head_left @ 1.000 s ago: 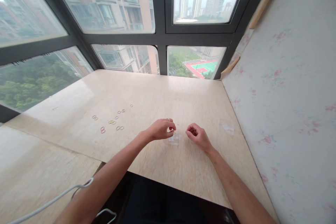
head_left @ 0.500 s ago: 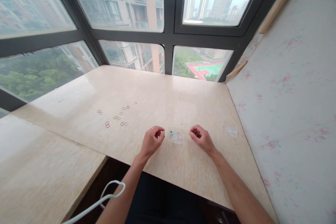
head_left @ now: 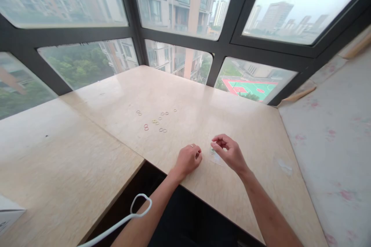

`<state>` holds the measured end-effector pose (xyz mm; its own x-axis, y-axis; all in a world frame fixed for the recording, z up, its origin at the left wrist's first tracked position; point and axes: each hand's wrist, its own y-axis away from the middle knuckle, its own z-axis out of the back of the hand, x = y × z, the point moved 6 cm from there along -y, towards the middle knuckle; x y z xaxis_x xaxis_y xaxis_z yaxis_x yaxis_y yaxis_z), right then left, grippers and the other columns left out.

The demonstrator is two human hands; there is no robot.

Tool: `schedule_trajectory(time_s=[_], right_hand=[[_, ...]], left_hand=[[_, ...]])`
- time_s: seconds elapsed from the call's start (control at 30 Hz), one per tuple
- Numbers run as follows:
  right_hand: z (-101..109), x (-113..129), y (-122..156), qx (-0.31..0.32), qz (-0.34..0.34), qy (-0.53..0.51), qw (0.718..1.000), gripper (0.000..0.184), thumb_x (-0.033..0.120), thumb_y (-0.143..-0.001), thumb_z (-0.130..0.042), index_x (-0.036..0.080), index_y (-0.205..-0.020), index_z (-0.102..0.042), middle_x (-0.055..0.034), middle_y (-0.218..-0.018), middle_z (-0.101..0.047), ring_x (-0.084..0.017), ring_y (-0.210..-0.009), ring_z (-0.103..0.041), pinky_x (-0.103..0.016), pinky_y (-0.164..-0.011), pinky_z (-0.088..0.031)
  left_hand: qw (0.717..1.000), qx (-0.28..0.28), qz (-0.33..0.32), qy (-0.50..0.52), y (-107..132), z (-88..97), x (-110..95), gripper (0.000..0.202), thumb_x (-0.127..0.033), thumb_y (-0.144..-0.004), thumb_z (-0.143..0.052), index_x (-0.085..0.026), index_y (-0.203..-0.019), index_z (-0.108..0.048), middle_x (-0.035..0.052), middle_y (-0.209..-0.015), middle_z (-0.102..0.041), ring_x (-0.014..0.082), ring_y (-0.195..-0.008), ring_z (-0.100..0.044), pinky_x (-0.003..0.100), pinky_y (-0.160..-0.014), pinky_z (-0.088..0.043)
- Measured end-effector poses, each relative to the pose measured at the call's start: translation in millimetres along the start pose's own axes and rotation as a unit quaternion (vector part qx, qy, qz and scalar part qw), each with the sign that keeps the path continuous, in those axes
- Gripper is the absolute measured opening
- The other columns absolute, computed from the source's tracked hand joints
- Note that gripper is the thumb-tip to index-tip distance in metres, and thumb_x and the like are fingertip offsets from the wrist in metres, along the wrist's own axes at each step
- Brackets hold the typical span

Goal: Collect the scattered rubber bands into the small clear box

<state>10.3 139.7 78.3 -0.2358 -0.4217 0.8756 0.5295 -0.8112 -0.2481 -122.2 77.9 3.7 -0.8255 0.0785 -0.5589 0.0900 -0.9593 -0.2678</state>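
Note:
My left hand [head_left: 189,161] rests on the table near its front edge, fingers curled in a loose fist, with nothing seen in it. My right hand [head_left: 228,153] hovers over a small clear plastic box [head_left: 216,159], thumb and fingers bent with a gap between them. Part of the box and the greenish rings inside it are hidden by that hand. Farther off to the left lie several thin rings: a red pair [head_left: 146,127], yellowish ones [head_left: 154,121], and paler pairs such as the one nearest me [head_left: 163,130].
A clear plastic piece [head_left: 285,166] lies at the right near the flowered wall [head_left: 333,154]. A white cable [head_left: 116,225] loops over my left forearm. A white box corner [head_left: 10,214] shows at the lower left. Dark-framed windows [head_left: 220,52] border the table's back.
The view has turned left, so things appear farther right. My right hand has moved over the clear box and its fingers have parted. My left hand has drawn slightly away from the box.

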Motion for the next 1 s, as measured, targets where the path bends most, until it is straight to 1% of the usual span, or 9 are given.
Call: schedule_trajectory(time_s=[0.13, 0.2, 0.3, 0.37, 0.47, 0.6, 0.73, 0.87, 1.0], right_hand=[[-67, 35, -43, 0.128, 0.059, 0.067, 0.988, 0.012, 0.028, -0.085, -0.057, 0.019, -0.091, -0.059, 0.0049, -0.060, -0.054, -0.010, -0.054, -0.049, -0.022, -0.055, -0.040], [-104, 40, -63, 0.195, 0.084, 0.161, 0.964, 0.013, 0.027, -0.085, -0.055, 0.018, -0.094, -0.060, 0.0047, -0.061, -0.055, -0.010, -0.056, -0.052, -0.021, -0.057, -0.040], [-152, 31, -88, 0.265, 0.096, 0.326, 0.902, 0.020, 0.025, -0.084, -0.053, 0.019, -0.102, -0.062, 0.0006, -0.073, -0.065, -0.013, -0.069, -0.059, -0.022, -0.061, -0.040], [-174, 24, -101, 0.284, 0.095, 0.369, 0.880, 0.024, 0.023, -0.081, -0.054, 0.020, -0.103, -0.063, -0.0028, -0.080, -0.068, -0.017, -0.076, -0.062, -0.025, -0.064, -0.041], [-197, 13, -113, 0.305, 0.095, 0.410, 0.854, 0.028, 0.022, -0.078, -0.056, 0.020, -0.103, -0.066, -0.0081, -0.089, -0.070, -0.023, -0.083, -0.064, -0.029, -0.066, -0.042], [-209, 7, -119, 0.334, 0.095, 0.444, 0.826, 0.024, 0.023, -0.077, -0.056, 0.019, -0.097, -0.068, -0.0126, -0.095, -0.070, -0.027, -0.085, -0.065, -0.032, -0.068, -0.043], [-208, 5, -117, 0.369, 0.096, 0.434, 0.817, 0.016, 0.019, -0.075, -0.057, 0.018, -0.084, -0.070, -0.0130, -0.089, -0.071, -0.028, -0.084, -0.065, -0.033, -0.069, -0.043], [-198, -1, -113, 0.386, 0.084, 0.377, 0.838, 0.010, 0.016, -0.068, -0.061, 0.018, -0.074, -0.069, -0.0093, -0.078, -0.070, -0.025, -0.078, -0.063, -0.030, -0.066, -0.042], [-180, -10, -107, 0.379, 0.047, 0.271, 0.884, 0.007, 0.015, -0.067, -0.061, 0.017, -0.072, -0.066, -0.0014, -0.066, -0.064, -0.014, -0.064, -0.056, -0.023, -0.058, -0.039]], left_hand=[[1.000, 0.000, 0.024, 0.002, 1, -1.1, 4, 0.011, -0.016, -0.079, -0.052, -0.017, -0.071, -0.060, 0.0033, -0.067, -0.062, 0.0166, -0.064, -0.055, 0.027, -0.058, -0.035], [0.999, 0.003, 0.034, 0.011, 1, -1.9, 6, 0.014, -0.017, -0.079, -0.052, -0.017, -0.067, -0.059, 0.0038, -0.064, -0.061, 0.0166, -0.061, -0.055, 0.028, -0.057, -0.034], [0.999, 0.003, 0.045, 0.020, 1, -2.3, 9, 0.015, -0.017, -0.078, -0.051, -0.016, -0.064, -0.058, 0.0048, -0.063, -0.061, 0.0167, -0.059, -0.055, 0.028, -0.055, -0.032], [0.999, 0.004, 0.049, 0.022, 1, -2.5, 10, 0.016, -0.018, -0.078, -0.052, -0.016, -0.062, -0.057, 0.0054, -0.063, -0.061, 0.0170, -0.058, -0.054, 0.028, -0.054, -0.031], [0.998, 0.003, 0.044, 0.034, 1, -2.3, 11, 0.013, -0.017, -0.076, -0.053, -0.016, -0.063, -0.057, 0.0058, -0.064, -0.062, 0.0172, -0.058, -0.054, 0.028, -0.053, -0.029], [0.998, -0.004, 0.039, 0.048, 0, -1.0, 11, 0.011, -0.017, -0.075, -0.053, -0.016, -0.065, -0.057, 0.0055, -0.067, -0.063, 0.0171, -0.060, -0.054, 0.028, -0.053, -0.029], [0.998, -0.006, 0.045, 0.049, 0, -0.6, 11, 0.016, -0.020, -0.078, -0.052, -0.017, -0.063, -0.056, 0.0046, -0.063, -0.060, 0.0169, -0.058, -0.053, 0.028, -0.052, -0.028], [0.996, -0.027, 0.045, 0.066, 0, 1.6, 12, 0.011, -0.018, -0.078, -0.052, -0.017, -0.069, -0.059, 0.0038, -0.065, -0.061, 0.0165, -0.059, -0.053, 0.028, -0.053, -0.030], [0.994, -0.037, 0.042, 0.093, -1, 2.3, 13, 0.010, -0.016, -0.078, -0.052, -0.016, -0.079, -0.062, 0.0039, -0.073, -0.064, 0.0164, -0.064, -0.055, 0.027, -0.057, -0.035]])
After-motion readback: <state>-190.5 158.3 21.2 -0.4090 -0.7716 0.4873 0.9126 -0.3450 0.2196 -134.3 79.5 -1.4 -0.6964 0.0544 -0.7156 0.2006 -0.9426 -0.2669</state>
